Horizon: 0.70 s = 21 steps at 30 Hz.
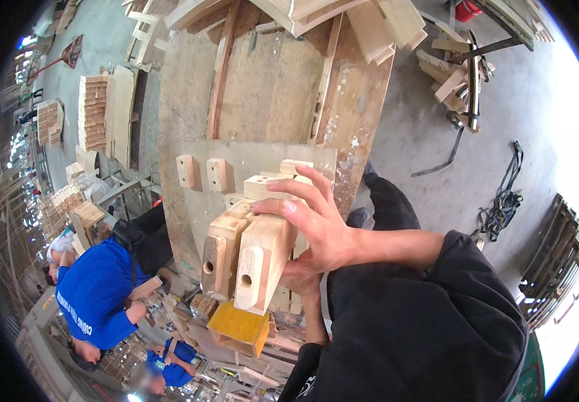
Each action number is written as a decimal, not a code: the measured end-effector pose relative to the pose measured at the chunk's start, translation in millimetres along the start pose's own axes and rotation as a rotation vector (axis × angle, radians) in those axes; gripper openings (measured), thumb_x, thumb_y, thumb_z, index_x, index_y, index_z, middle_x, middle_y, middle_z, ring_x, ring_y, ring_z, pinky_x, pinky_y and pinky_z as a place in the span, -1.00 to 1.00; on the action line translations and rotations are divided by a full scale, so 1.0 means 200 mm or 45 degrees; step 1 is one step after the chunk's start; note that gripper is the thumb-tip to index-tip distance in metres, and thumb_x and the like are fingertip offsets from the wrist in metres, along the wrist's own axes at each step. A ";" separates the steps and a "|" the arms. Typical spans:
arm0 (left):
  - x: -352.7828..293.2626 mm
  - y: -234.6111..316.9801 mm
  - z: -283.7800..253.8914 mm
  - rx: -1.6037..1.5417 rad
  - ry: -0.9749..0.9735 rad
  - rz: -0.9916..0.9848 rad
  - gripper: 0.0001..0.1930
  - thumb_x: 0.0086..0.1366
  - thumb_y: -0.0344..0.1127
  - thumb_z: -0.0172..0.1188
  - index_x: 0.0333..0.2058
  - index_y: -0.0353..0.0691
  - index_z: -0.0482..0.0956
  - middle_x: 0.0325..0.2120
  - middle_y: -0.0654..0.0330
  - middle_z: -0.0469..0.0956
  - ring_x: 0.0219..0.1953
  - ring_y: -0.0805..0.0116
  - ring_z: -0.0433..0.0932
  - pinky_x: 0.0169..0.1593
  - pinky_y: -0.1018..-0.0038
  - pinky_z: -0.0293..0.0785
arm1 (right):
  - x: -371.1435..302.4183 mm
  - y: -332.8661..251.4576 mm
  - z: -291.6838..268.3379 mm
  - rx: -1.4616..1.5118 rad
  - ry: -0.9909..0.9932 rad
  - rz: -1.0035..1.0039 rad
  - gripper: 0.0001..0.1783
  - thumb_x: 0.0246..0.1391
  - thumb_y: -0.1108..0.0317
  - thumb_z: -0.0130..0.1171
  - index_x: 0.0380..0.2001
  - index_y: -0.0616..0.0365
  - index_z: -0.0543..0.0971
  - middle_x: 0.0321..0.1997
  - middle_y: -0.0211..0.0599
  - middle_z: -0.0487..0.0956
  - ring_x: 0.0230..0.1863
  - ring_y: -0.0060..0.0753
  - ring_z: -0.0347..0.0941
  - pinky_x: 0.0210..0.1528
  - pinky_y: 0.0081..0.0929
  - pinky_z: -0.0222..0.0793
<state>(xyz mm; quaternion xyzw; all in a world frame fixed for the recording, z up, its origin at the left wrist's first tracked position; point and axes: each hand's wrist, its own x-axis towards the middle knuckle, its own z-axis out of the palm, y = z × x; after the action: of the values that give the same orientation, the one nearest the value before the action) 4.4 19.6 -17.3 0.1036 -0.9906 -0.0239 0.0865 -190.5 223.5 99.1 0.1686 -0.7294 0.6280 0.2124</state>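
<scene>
My right grip is closed over the top of a pale block of wood, near the middle of my view. My left grip is at 4 o'clock from it, partly hidden behind the wood, so I can't tell if it holds on.

I think the work is partway. Done: the pale block has a round-ended bump with a hole, and so does the darker block just beside it at 9 o'clock. I can't tell what is left, but I guess the pale block needs more, since I have it in my grip.

Now I count. Big blocks with bumps: two. Small blocks with holes, set apart on the worktop between 10 and 11 o'clock: two. Back blocks around 12 o'clock, partly hidden: at least three. Yellow piece between 6 and 7 o'clock: one.
</scene>
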 end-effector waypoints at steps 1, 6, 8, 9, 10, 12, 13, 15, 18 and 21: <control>-0.03 -0.01 0.00 -0.049 -0.036 -0.063 -0.20 0.13 0.36 0.18 0.05 -0.28 0.36 -0.23 -0.12 0.44 -0.21 -0.18 0.45 -0.20 -0.01 0.34 | 0.01 0.00 0.01 0.014 -0.029 0.023 0.27 -0.43 0.04 0.54 0.37 0.10 0.08 0.21 -0.16 0.45 0.30 0.10 0.25 0.36 0.37 -0.12; -0.11 -0.01 0.02 -0.167 -0.213 -0.209 -0.09 0.14 0.40 0.13 0.11 -0.39 0.31 -0.15 -0.23 0.41 -0.16 -0.29 0.41 -0.14 -0.06 0.33 | 0.04 0.02 0.05 0.068 0.135 -0.023 0.03 -0.37 0.11 0.50 0.25 0.13 0.30 0.09 -0.21 0.53 0.21 -0.02 0.36 0.39 0.31 -0.11; -0.08 -0.03 0.02 0.031 -0.271 -0.039 -0.05 0.15 0.42 0.10 0.14 -0.44 0.27 -0.10 -0.28 0.39 -0.13 -0.34 0.39 -0.11 -0.08 0.33 | 0.08 0.03 0.02 0.113 0.155 -0.043 -0.08 -0.37 0.15 0.49 0.17 0.14 0.40 0.05 -0.22 0.54 0.15 -0.08 0.42 0.41 0.25 -0.10; -0.07 -0.03 0.02 0.130 -0.296 0.044 -0.03 0.16 0.43 0.09 0.16 -0.46 0.26 -0.08 -0.30 0.38 -0.11 -0.36 0.38 -0.09 -0.10 0.33 | 0.09 0.03 0.01 0.142 0.157 -0.051 -0.13 -0.36 0.17 0.48 0.13 0.15 0.44 0.03 -0.23 0.55 0.12 -0.11 0.45 0.43 0.22 -0.10; -0.06 -0.04 0.01 0.228 -0.322 0.129 -0.01 0.16 0.44 0.08 0.17 -0.48 0.24 -0.05 -0.33 0.37 -0.09 -0.39 0.37 -0.07 -0.11 0.32 | 0.08 0.04 0.01 0.174 0.147 -0.052 -0.18 -0.36 0.19 0.48 0.09 0.16 0.47 0.01 -0.24 0.56 0.09 -0.13 0.47 0.44 0.19 -0.10; -0.06 -0.07 0.04 0.302 -0.259 0.178 0.05 0.17 0.46 0.04 0.21 -0.53 0.18 0.02 -0.39 0.33 -0.03 -0.43 0.34 0.00 -0.15 0.29 | 0.10 0.03 0.00 0.230 0.119 -0.046 -0.22 -0.37 0.22 0.48 0.05 0.18 0.50 -0.01 -0.25 0.57 0.05 -0.16 0.50 0.45 0.16 -0.10; -0.07 -0.08 0.05 0.276 -0.182 0.139 0.08 0.18 0.47 0.02 0.23 -0.56 0.14 0.06 -0.43 0.29 0.01 -0.46 0.32 0.06 -0.17 0.26 | 0.12 0.01 -0.02 0.252 0.097 -0.028 -0.22 -0.38 0.23 0.48 0.05 0.19 0.50 -0.02 -0.26 0.58 0.03 -0.16 0.50 0.46 0.15 -0.10; -0.06 -0.09 0.06 0.168 -0.177 0.016 0.07 0.18 0.45 0.04 0.24 -0.56 0.11 0.10 -0.47 0.26 0.06 -0.49 0.29 0.14 -0.23 0.21 | 0.13 0.01 -0.03 0.273 0.078 -0.037 -0.21 -0.40 0.24 0.49 0.04 0.20 0.50 -0.03 -0.26 0.58 0.01 -0.17 0.51 0.46 0.15 -0.11; -0.09 -0.04 0.00 0.000 -0.338 -0.159 -0.02 0.18 0.36 0.13 0.22 -0.49 0.16 0.08 -0.44 0.28 0.07 -0.49 0.28 0.17 -0.27 0.14 | 0.11 0.03 -0.01 0.286 0.044 -0.040 -0.17 -0.43 0.23 0.51 0.06 0.18 0.49 0.00 -0.24 0.57 0.03 -0.15 0.50 0.47 0.18 -0.15; -0.02 -0.02 0.01 0.118 -0.132 0.104 -0.12 0.22 0.31 0.14 0.17 -0.43 0.24 -0.01 -0.35 0.34 0.02 -0.38 0.31 0.09 -0.16 0.19 | 0.06 0.02 0.00 0.155 0.003 0.037 -0.08 -0.45 0.17 0.54 0.12 0.14 0.44 0.11 -0.20 0.52 0.15 -0.08 0.41 0.46 0.25 -0.22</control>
<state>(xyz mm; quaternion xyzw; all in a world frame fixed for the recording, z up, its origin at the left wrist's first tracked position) 9.0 16.6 -19.6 0.0655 -0.9972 0.0202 0.0309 -203.8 224.6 102.3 0.1700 -0.6919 0.6746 0.1933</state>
